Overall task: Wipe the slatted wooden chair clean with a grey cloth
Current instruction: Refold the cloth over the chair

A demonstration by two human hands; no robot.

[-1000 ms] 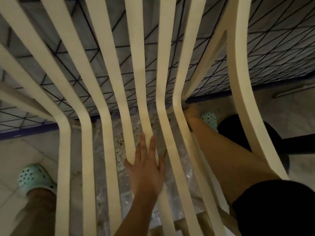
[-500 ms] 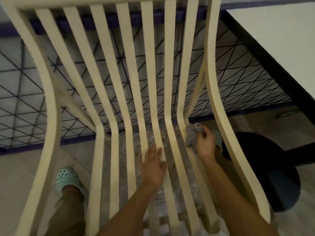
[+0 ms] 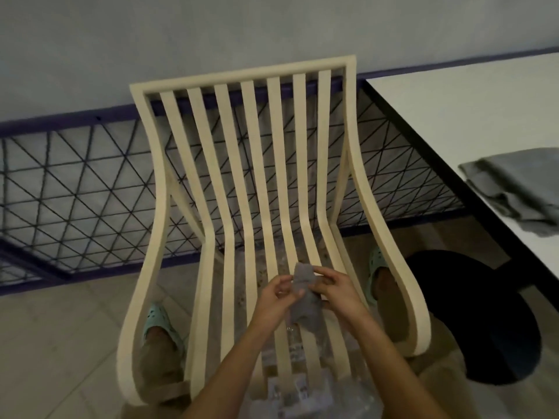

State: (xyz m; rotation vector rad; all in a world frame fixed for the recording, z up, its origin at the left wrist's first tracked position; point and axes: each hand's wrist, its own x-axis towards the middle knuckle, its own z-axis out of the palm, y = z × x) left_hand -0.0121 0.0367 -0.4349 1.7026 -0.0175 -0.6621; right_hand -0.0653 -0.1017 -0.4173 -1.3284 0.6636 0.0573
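The left hand (image 3: 273, 300) has come off the slat and now pinches the grey cloth (image 3: 306, 293) together with the right hand (image 3: 338, 293) — both curl on it above the slatted wooden chair (image 3: 242, 73) seat. Rightward — a black stool (image 3: 490, 328), then a white table (image 3: 453, 110) bearing folded grey fabric (image 3: 520, 186).

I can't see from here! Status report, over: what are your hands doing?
Left hand, right hand both hold grey cloth over chair seat. Nothing blocking the slats.
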